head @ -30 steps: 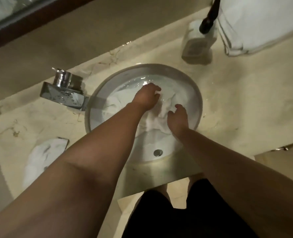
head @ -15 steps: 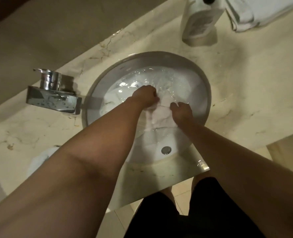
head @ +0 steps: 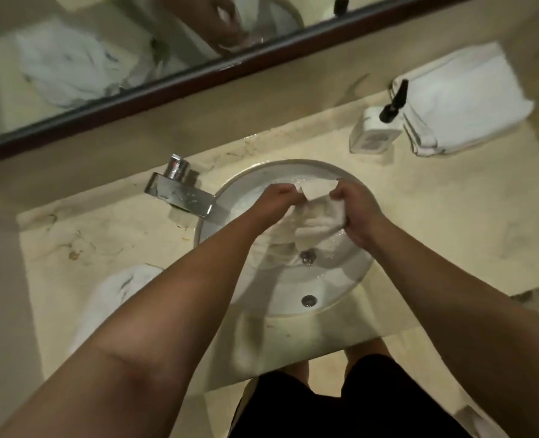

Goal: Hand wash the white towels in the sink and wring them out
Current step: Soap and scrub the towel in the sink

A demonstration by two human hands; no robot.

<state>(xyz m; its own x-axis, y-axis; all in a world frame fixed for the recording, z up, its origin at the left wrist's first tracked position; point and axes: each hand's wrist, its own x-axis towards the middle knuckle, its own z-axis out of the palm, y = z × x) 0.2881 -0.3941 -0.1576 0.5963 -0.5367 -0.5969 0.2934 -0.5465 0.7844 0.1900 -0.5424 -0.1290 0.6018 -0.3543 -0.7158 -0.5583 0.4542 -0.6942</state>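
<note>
A crumpled white towel (head: pixel 116 295) is lying on the marble counter (head: pixel 81 235) at the far left, well apart from the hands and partly hidden behind the left forearm. Next, the chrome faucet (head: pixel 183 192) is projecting over the rim of the round white sink (head: pixel 252 175). The left hand (head: pixel 276 200) is clenching one end of the wet towel (head: pixel 318 219), fingers curled around the bunched cloth. The wet towel is spanning the gap between both hands above the basin, with its lower folds sagging down toward the drain (head: pixel 307 257). The right hand (head: pixel 355 205) is gripping the opposite end, fingers wrapped tight around it. Judging by the sag, the cloth is soaked, soft and limp, heavier than when dry, and likely slippery; it is offering no stiffness, so each hand should be taking a full-fist hold on a gathered bundle, close together, for twisting. A soap dispenser (head: pixel 374 131) is standing on the counter to the right, just beside a folded white towel (head: pixel 461 96).
</note>
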